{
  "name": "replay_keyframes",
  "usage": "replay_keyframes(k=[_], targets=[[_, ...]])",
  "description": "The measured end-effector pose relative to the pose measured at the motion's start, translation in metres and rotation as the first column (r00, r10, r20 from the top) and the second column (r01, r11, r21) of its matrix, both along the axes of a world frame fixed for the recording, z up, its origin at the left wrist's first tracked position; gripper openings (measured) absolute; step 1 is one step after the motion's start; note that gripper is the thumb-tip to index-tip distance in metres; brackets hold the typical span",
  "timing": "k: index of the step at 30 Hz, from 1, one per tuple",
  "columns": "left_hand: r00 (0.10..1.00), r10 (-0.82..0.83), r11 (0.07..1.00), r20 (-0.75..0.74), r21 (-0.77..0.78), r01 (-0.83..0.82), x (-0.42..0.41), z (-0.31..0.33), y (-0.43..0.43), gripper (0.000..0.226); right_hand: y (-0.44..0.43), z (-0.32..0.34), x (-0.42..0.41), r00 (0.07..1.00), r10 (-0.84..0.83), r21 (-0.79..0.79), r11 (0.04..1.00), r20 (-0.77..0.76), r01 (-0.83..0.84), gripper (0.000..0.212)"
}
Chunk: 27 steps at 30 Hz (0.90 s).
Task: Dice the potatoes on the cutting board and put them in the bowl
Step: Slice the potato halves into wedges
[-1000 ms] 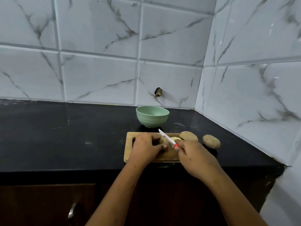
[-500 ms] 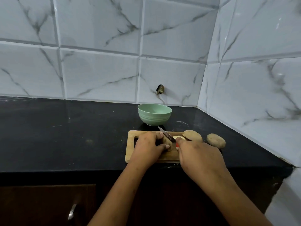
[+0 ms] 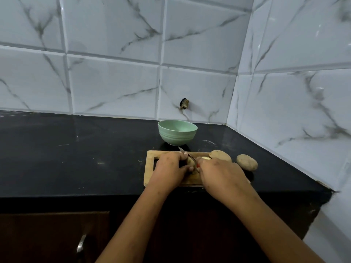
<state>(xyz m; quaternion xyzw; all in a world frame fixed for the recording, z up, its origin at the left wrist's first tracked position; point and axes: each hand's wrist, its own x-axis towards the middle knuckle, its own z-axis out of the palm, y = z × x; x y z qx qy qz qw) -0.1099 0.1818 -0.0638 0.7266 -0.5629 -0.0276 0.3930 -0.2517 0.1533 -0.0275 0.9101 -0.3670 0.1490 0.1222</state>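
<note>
Head view: left hand [image 3: 169,168] grips potato piece [image 3: 190,162]; right hand [image 3: 220,172] grips knife [image 3: 187,153] cutting it.

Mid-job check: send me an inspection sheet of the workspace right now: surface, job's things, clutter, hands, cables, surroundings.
Surface: black countertop, faint pale scuffs.
Job's things: wooden cutting board near the front edge; held potato on it under the knife; pale cut piece beside the blade; whole potato at the board's right end; loose potato on the counter right of the board; green bowl behind the board, no pieces visible inside.
Clutter: nothing seen.
Hands: left hand holds the held potato down; right hand grips the knife.
Cables: nothing seen.
Surroundings: marble-look wall tiles, dark stub in the wall, cabinet handle below.
</note>
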Motion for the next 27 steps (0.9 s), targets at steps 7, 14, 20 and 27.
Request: replay_keyframes(k=[7, 14, 20, 27], targets=[[0.999, 0.005, 1.000, 0.047, 0.003, -0.005, 0.002, -0.001, -0.002, 0.014, 0.005, -0.005, -0.017, 0.999, 0.048, -0.005, 0.999, 0.005, -0.048, 0.026], [0.999, -0.002, 1.000, 0.039, -0.016, 0.003, -0.001, 0.001, 0.001, 0.006, 0.007, -0.001, -0.008, 1.000, 0.010, 0.045, 0.999, -0.016, -0.009, 0.024], [0.999, -0.017, 0.999, -0.030, -0.038, 0.016, -0.003, 0.003, 0.008, 0.003, 0.012, 0.002, -0.006, 0.996, 0.001, 0.052, 0.999, -0.090, 0.004, 0.025], [0.998, -0.015, 0.999, -0.062, -0.046, 0.012, -0.002, 0.002, 0.005, 0.006, 0.018, 0.009, -0.003, 0.992, -0.039, 0.102, 0.993, -0.116, 0.051, 0.023]])
